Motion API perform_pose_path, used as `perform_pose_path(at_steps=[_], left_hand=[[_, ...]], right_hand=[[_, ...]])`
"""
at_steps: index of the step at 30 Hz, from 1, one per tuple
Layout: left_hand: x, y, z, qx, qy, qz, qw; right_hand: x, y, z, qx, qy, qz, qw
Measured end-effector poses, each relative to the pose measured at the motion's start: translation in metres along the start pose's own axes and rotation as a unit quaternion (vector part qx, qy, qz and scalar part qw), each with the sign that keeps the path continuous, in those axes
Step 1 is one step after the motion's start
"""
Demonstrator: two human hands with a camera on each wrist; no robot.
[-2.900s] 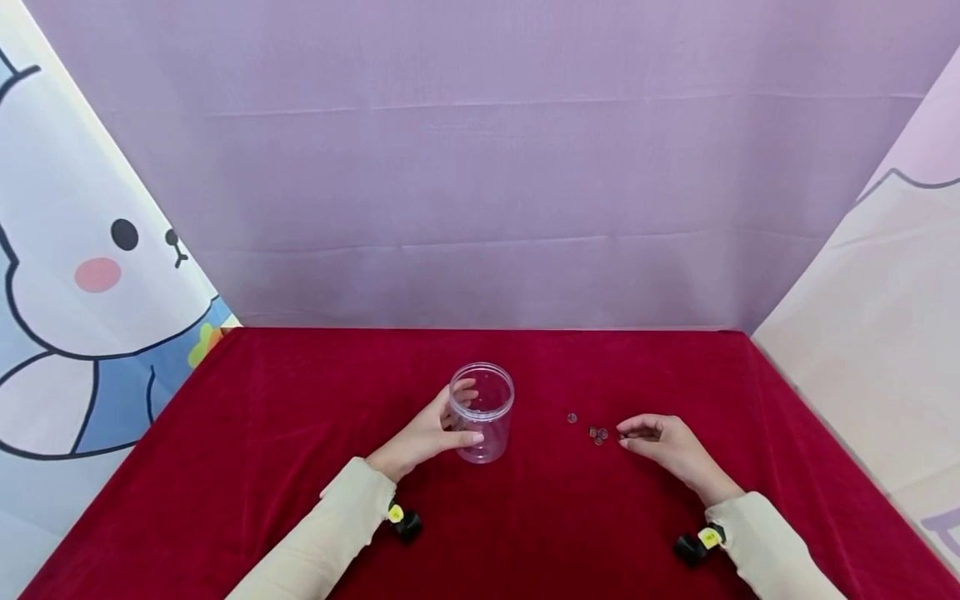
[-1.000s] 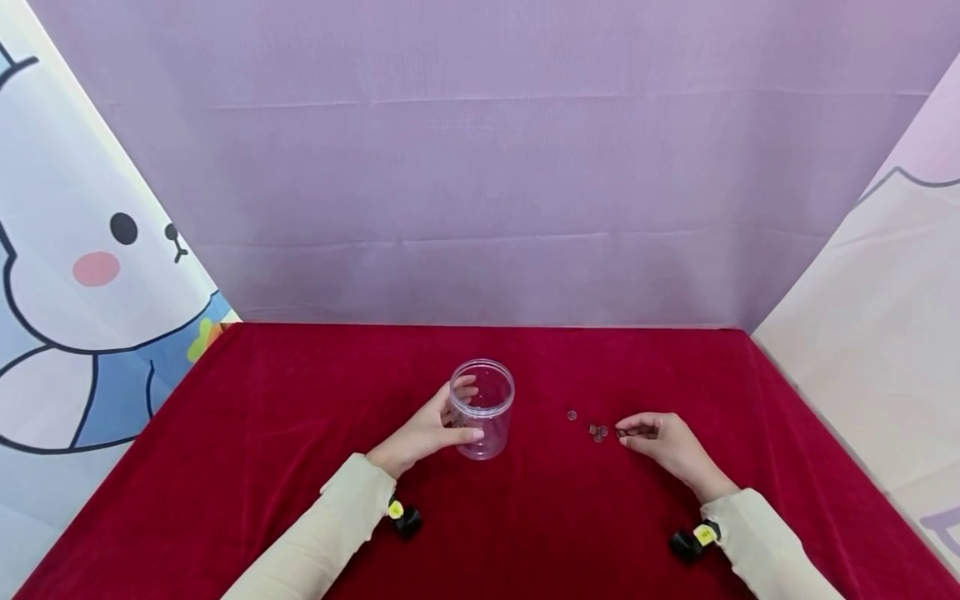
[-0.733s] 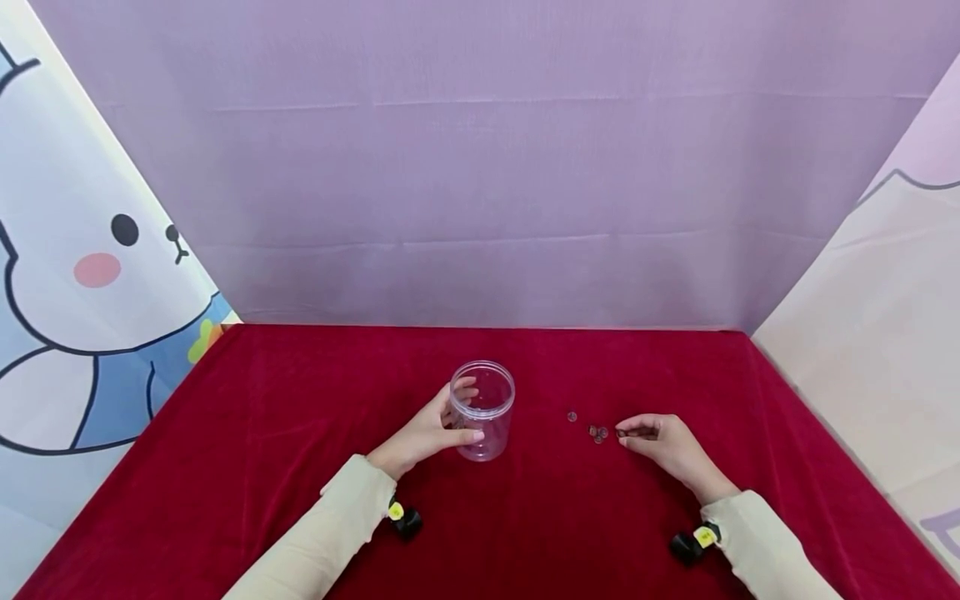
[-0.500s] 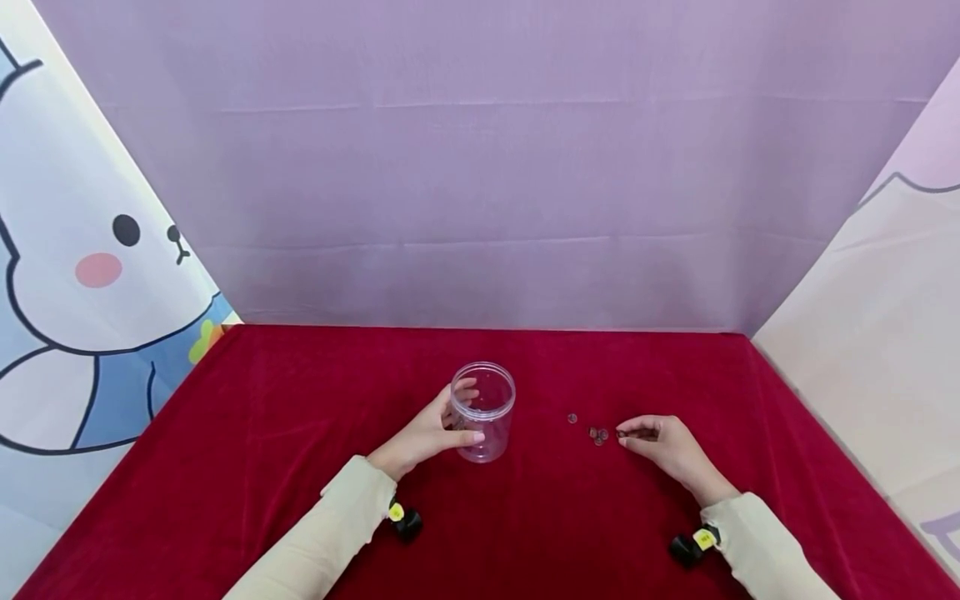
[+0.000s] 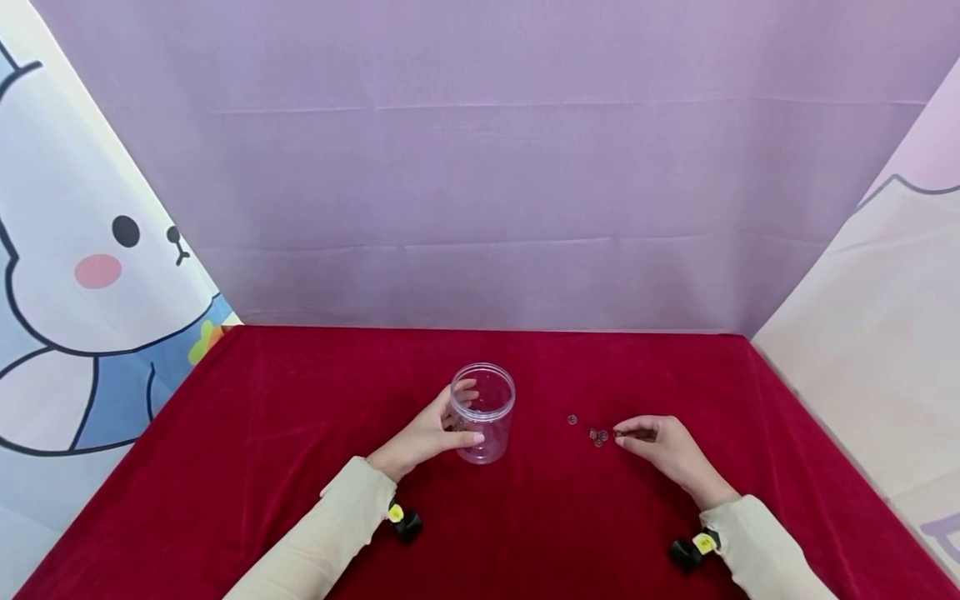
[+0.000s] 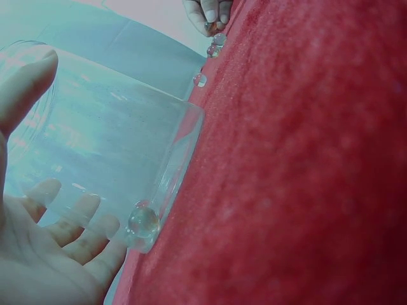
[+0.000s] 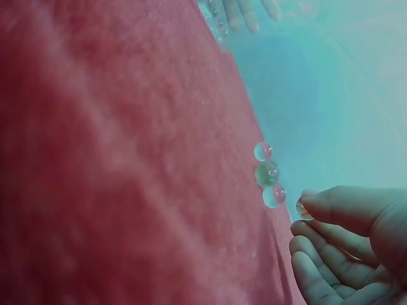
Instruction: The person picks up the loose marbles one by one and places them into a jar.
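My left hand (image 5: 426, 435) grips a clear plastic jar (image 5: 491, 433), thumb in front and fingers round the far side. The jar stands upright and lidless on the red cloth. Through its wall, the left wrist view shows a glass marble (image 6: 144, 221) near the bottom. To the right, my right hand (image 5: 667, 446) pinches a marble (image 7: 304, 210) with an orange streak between thumb and index finger, close over the cloth. Just left of those fingertips lies a small cluster of glass marbles (image 5: 598, 436). A single marble (image 5: 572, 419) sits apart, nearer the jar.
Red velvet cloth (image 5: 525, 533) covers the table. A lilac curtain (image 5: 480, 167) hangs behind its far edge, with printed panels on both sides. Black wrist cameras, such as the left one (image 5: 407, 527), are strapped at each cuff.
My right hand has shifted very slightly left towards the cluster, and the marble in its fingertips shows more than at first. The left hand and the jar have stayed in place.
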State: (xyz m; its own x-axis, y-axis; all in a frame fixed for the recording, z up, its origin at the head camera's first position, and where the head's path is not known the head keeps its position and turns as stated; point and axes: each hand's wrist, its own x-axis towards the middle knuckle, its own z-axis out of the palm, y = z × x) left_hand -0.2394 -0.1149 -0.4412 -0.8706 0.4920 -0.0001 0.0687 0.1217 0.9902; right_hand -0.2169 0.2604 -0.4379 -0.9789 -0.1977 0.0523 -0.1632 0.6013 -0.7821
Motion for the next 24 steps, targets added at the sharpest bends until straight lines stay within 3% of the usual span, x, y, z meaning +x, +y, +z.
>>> perform_pose_path(at_steps=[17, 24], left_hand=[[0.000, 0.000, -0.001, 0.000, -0.007, 0.011, 0.9999], [0.000, 0.000, -0.001, -0.002, -0.003, 0.001, 1.0000]], right_hand=[[-0.002, -0.018, 0.002, 0.025, -0.013, -0.007, 1.000], [-0.002, -0.024, 0.002, 0.033, -0.017, -0.009, 0.999]])
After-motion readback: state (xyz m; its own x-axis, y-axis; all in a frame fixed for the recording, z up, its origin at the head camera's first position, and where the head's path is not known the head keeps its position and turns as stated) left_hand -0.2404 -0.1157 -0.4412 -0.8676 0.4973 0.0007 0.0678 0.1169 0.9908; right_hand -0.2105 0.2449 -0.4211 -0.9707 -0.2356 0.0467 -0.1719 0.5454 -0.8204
